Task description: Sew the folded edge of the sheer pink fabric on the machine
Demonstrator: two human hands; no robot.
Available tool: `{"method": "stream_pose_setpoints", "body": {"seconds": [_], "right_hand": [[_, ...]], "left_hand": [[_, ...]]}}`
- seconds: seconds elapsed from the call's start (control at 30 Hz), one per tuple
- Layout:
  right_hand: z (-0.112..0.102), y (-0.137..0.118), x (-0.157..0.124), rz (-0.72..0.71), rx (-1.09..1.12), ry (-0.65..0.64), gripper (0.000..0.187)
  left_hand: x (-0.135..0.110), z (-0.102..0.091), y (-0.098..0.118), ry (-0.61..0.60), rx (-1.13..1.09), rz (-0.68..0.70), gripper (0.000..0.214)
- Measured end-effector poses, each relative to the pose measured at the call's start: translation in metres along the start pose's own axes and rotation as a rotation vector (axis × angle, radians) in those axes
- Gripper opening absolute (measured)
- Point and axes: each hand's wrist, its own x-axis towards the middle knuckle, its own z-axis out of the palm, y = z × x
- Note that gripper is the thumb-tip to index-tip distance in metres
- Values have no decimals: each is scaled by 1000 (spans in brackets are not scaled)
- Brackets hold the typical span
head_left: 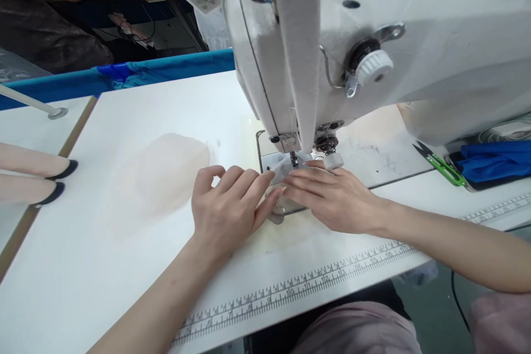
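Note:
A white industrial sewing machine (373, 38) stands on a white table (124, 265). Its needle and presser foot (293, 159) sit over a small piece of sheer white fabric (279, 168) on the metal needle plate. My left hand (230, 207) lies flat on the fabric just left of the needle, fingers stretched out and pressed down. My right hand (332, 196) lies flat beside it on the right, fingertips pointing left and touching the fabric in front of the needle. The two hands' fingertips nearly meet.
A pale sheer fabric piece (166, 177) lies left of my hands. Green thread snips (442, 166) and blue cloth (493, 160) sit at the right. A printed ruler (315, 276) runs along the table's front edge. Another person sits at the far left back.

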Motion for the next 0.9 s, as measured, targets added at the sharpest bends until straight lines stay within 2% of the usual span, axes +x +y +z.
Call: {"method": "stream_pose_setpoints", "body": {"seconds": [0.13, 0.2, 0.33, 0.5, 0.63, 0.77, 0.9], "right_hand": [[-4, -4, 1, 18, -17, 58, 29], [-5, -5, 1, 18, -1, 45, 26], [-3, -7, -1, 36, 60, -52, 24], [-3, -5, -1, 153, -10, -172, 22], [-2, -1, -1, 220, -81, -174, 24], [0, 4, -1, 249, -100, -167, 23], [0, 8, 0, 273, -146, -186, 26]], "left_hand": [[3, 2, 2, 2, -98, 62, 18], [4, 4, 2, 3, -125, 80, 20], [3, 9, 1, -53, -206, 93, 15], [0, 18, 0, -208, -368, 46, 30], [0, 20, 4, -218, -360, -1, 34], [0, 17, 9, -186, -308, 18, 31], [-1, 14, 11, -228, -253, 58, 37]]}}
